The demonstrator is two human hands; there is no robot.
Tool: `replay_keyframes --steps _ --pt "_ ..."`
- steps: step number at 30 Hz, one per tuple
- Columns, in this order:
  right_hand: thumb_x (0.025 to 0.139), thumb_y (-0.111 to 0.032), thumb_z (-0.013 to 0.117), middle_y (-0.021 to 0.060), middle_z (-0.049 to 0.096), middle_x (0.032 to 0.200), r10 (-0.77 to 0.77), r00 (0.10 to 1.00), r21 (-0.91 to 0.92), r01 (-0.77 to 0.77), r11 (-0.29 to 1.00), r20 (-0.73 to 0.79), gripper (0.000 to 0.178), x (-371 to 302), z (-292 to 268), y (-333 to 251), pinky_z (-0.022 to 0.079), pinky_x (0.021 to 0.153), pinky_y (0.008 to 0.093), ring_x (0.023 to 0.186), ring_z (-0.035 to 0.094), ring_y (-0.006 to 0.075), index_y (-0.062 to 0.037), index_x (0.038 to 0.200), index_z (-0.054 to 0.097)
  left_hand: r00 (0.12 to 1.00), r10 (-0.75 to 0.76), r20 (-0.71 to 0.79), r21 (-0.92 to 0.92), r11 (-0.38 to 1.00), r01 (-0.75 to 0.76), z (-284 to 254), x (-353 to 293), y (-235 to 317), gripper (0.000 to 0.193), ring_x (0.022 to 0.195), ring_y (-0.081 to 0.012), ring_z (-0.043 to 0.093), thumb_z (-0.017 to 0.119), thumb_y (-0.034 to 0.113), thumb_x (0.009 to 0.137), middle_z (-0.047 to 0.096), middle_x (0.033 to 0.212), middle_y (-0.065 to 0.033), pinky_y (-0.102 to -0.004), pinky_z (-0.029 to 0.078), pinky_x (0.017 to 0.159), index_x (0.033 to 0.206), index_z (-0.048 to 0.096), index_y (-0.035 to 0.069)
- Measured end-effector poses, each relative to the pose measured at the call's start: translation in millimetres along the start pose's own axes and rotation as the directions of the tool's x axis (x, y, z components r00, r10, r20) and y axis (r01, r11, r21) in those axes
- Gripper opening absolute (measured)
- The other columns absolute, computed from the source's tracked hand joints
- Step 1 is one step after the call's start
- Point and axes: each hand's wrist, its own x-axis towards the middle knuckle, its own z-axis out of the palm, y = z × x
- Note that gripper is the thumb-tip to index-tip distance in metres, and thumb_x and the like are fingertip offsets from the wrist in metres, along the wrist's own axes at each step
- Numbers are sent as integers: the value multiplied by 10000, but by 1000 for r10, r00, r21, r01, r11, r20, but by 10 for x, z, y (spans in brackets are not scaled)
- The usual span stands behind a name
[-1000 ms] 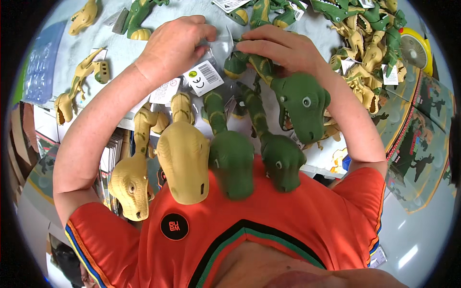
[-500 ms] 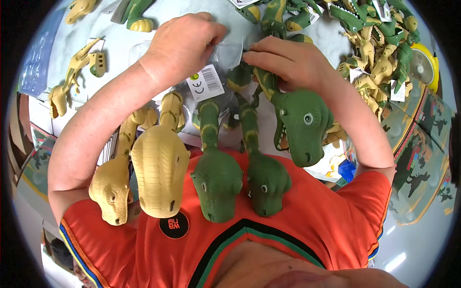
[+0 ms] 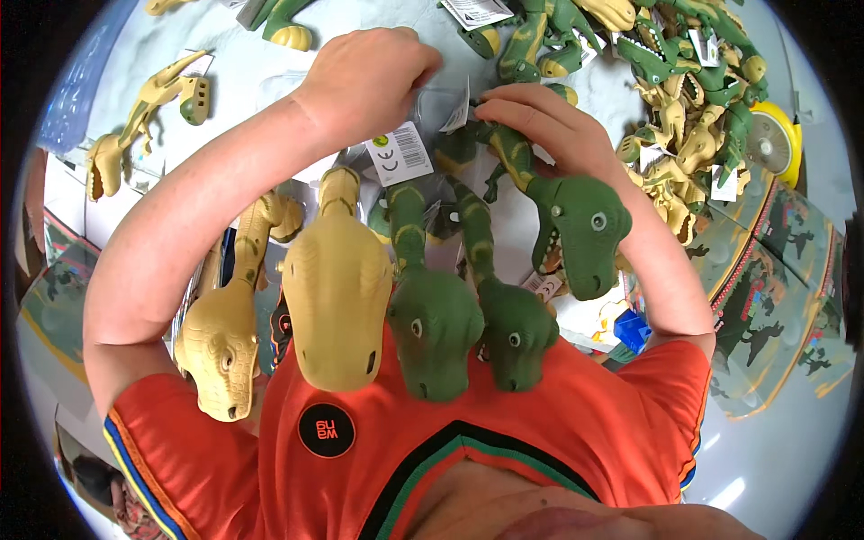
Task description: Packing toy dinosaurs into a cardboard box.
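My left hand (image 3: 373, 79) is closed, knuckles up, above a clear plastic piece (image 3: 430, 106); its fingertips are hidden. A white tag (image 3: 399, 153) with a barcode lies just below its wrist. My right hand (image 3: 549, 126) curls around the body of a green toy dinosaur (image 3: 583, 236) with an open, toothed mouth, its fingertips beside the plastic's edge. Left of that toy, more dinosaur heads hang toward my chest: a small green one (image 3: 517, 337), a larger green one (image 3: 436, 333), a big tan one (image 3: 335, 297) and a smaller tan one (image 3: 219, 346).
Green and tan toy dinosaurs (image 3: 693, 108) pile up at the far right, beside a round yellow-rimmed fan (image 3: 772, 142). One tan-and-green dinosaur (image 3: 135, 126) lies at the left on the pale tabletop (image 3: 247, 90). Printed boxes (image 3: 774, 288) stand at the right; a blue object (image 3: 632, 330) sits near my right elbow.
The hanging dinosaur heads have shifted slightly rightward in the picture. My left hand has also moved a little right, while the clear plastic between my hands has tilted. My right hand stays at the green dinosaur.
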Motion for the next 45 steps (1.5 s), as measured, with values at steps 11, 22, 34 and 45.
replay_keyframes --steps 11,22,34,45 --pt "834 -160 598 134 612 1128 -20 984 105 2 995 174 389 167 -169 84 512 865 363 1039 619 329 -42 1205 605 998 -28 60 -21 999 29 52 46 -1 174 911 -364 678 651 -20 720 691 930 -150 -446 549 775 874 686 55" --pt "797 -74 780 131 633 1176 -112 987 -183 90 979 -113 456 24 85 -3 525 931 396 1079 637 312 -37 1228 637 997 26 -74 3 1000 -26 91 -21 -87 88 862 -363 653 625 48 746 660 885 -132 -473 523 728 831 646 52" --pt "814 -36 759 115 640 1146 -57 998 -109 57 992 6 455 115 21 66 525 902 372 1071 630 302 -71 1248 626 992 -97 86 61 994 92 -81 -23 33 157 942 -350 670 591 12 776 681 953 -146 -453 533 801 890 693 46" --pt "804 -95 611 112 591 1245 -207 976 -284 181 942 -64 505 47 -34 -98 510 947 393 1155 584 316 -114 1308 607 995 -72 65 63 996 68 -84 -37 12 164 929 -343 664 603 23 781 680 942 -122 -455 526 792 911 685 81"
